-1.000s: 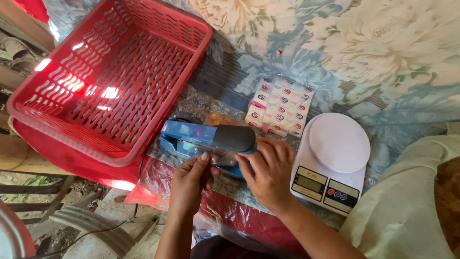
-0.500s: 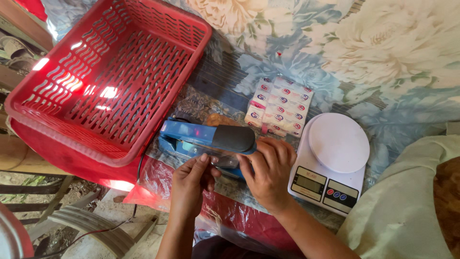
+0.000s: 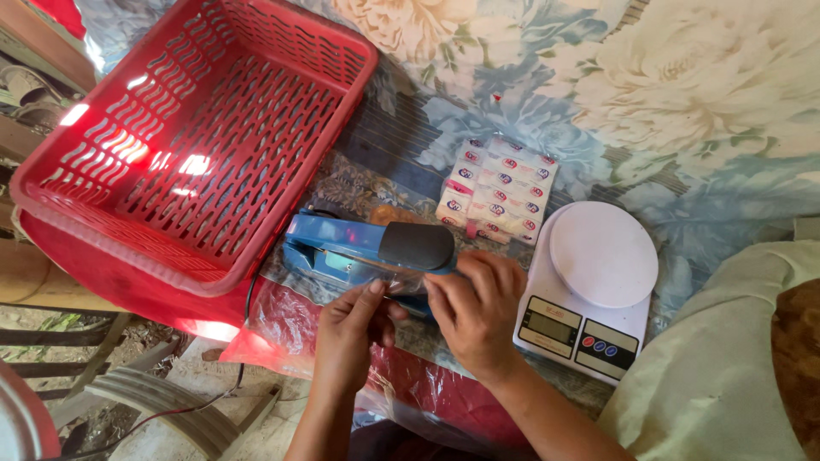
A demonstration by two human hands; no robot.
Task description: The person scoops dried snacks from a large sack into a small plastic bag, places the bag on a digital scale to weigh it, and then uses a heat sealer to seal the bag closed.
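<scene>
A blue heat sealer (image 3: 342, 243) with a dark press pad lies on the flowered cloth. My left hand (image 3: 350, 329) and my right hand (image 3: 478, 312) pinch a clear plastic bag (image 3: 401, 286) at the sealer's front edge, under its arm. The bag's contents are hidden by my fingers. Behind the sealer lies a clear pack of small white wrapped pieces (image 3: 500, 188).
A large red slatted basket (image 3: 188, 137) stands at the left, partly over the table edge. A white digital kitchen scale (image 3: 594, 286) sits right of my hands. Red-tinted plastic bags (image 3: 282, 320) hang over the near edge. A wooden bench and ground show below left.
Both hands have stayed at the sealer with the bag; my right fingers shifted slightly along its edge.
</scene>
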